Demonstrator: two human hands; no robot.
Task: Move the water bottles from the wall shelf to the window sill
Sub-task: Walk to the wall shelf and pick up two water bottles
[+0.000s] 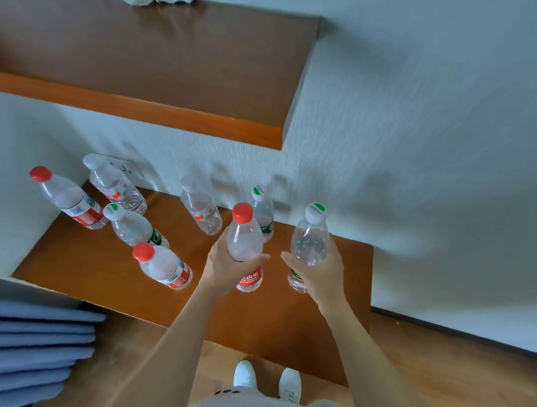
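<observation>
Pairing likely saves trips: left grip (223, 264) curls round a red-cap bottle (244, 239), right grip (327, 275) round a green-cap bottle (310, 240), both upright at the front right of the shelf (104, 267).

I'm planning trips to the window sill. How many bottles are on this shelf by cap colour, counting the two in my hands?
Red-capped bottles: 3, one held in the left hand
Green-and-white-capped bottles: 3, one held in the right hand
White-capped bottles: 2
Total: 8
</observation>
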